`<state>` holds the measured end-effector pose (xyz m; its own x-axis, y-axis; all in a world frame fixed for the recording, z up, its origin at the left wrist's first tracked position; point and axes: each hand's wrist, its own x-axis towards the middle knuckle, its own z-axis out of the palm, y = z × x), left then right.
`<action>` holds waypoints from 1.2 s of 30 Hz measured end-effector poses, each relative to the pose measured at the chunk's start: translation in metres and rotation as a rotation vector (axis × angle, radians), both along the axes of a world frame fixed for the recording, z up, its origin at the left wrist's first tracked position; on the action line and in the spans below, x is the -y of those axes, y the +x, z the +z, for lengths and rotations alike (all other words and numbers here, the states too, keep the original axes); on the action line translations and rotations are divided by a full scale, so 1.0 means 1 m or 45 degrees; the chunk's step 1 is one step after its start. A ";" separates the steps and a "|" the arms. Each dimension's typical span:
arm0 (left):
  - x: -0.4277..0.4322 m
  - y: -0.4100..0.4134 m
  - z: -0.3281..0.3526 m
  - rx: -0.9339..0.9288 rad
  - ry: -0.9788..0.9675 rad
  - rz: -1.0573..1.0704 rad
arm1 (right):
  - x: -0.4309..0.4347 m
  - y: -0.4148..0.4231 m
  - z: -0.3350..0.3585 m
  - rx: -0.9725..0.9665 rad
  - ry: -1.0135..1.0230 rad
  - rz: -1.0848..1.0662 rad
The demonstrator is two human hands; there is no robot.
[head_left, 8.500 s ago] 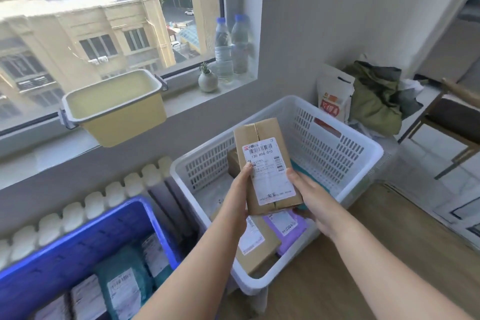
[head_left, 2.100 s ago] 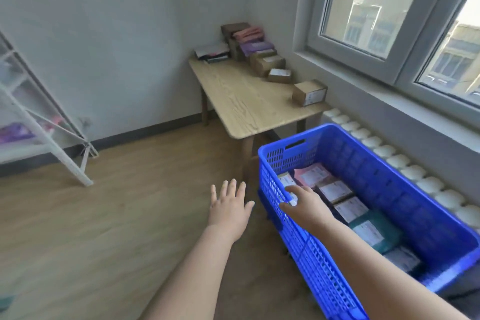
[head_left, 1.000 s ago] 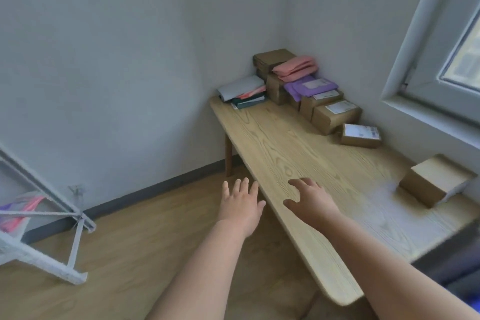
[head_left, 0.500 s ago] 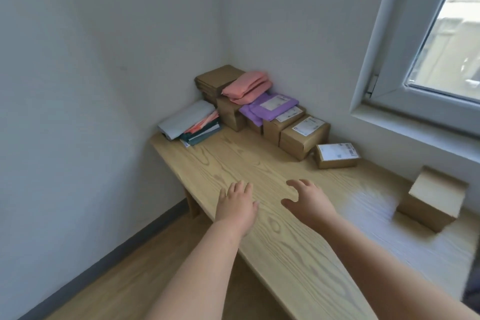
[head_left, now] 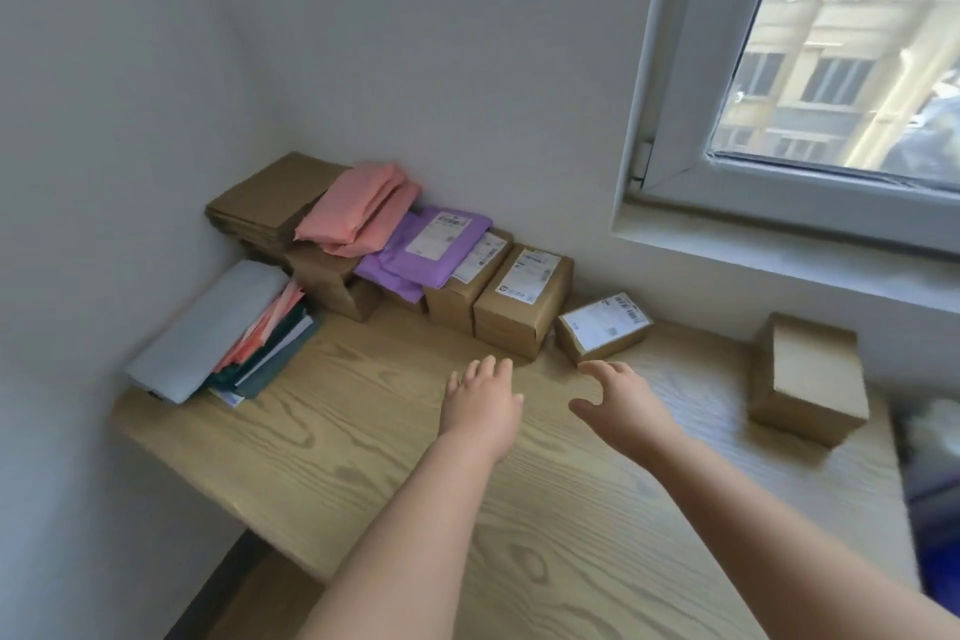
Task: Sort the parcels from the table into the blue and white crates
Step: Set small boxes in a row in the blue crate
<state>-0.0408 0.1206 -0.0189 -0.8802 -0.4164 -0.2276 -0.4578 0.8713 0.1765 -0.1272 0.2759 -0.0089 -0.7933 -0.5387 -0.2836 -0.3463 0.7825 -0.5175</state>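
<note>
Hover above the surface (head_left: 363, 437), left hand (head_left: 480, 408) and right hand (head_left: 621, 405) both spread and empty, with small labelled parcel (head_left: 602, 327) just ahead of the right one and other parcels (head_left: 431, 250) stacked beyond the left.

- Small flat brown box (head_left: 602, 327), white label facing up, lying just beyond right hand (head_left: 618, 400) fingertips, not touching.
- Taller labelled brown box (head_left: 524, 299) sitting just beyond left hand (head_left: 483, 405), just beside flat box.
- Second labelled box (head_left: 467, 278) standing against it, farther left; purple mailer (head_left: 426, 250) draping over its top.
- Pink mailers (head_left: 358, 208) lying on flat brown cartons (head_left: 265, 198), far beyond left hand, in corner.
- Grey mailer (head_left: 208, 327) leaning over pink and dark green envelopes (head_left: 270, 346), well left of left hand.
- Plain brown box (head_left: 805, 379) sitting alone, well right of right hand.
</note>
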 end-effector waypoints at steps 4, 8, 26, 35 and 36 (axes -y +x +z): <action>0.015 -0.057 -0.011 -0.033 0.052 -0.206 | 0.014 -0.024 -0.010 0.117 -0.029 -0.281; 0.019 -0.112 -0.020 -0.055 0.146 -0.326 | 0.017 -0.052 -0.026 0.256 -0.131 -0.558; 0.009 -0.237 -0.099 0.208 0.271 -0.355 | 0.034 -0.146 -0.110 0.647 -0.296 -0.898; -0.011 -0.212 -0.103 0.194 0.606 0.052 | 0.017 -0.127 -0.105 0.706 -0.428 -0.990; -0.014 -0.206 -0.101 0.164 0.690 0.128 | 0.014 -0.124 -0.104 0.710 -0.459 -1.019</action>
<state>-0.2465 0.1348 -0.1201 -0.7934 -0.2902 -0.5351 -0.5811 0.6228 0.5238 -0.2513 0.2617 -0.1125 -0.7619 -0.0383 -0.6466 0.5662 0.4454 -0.6936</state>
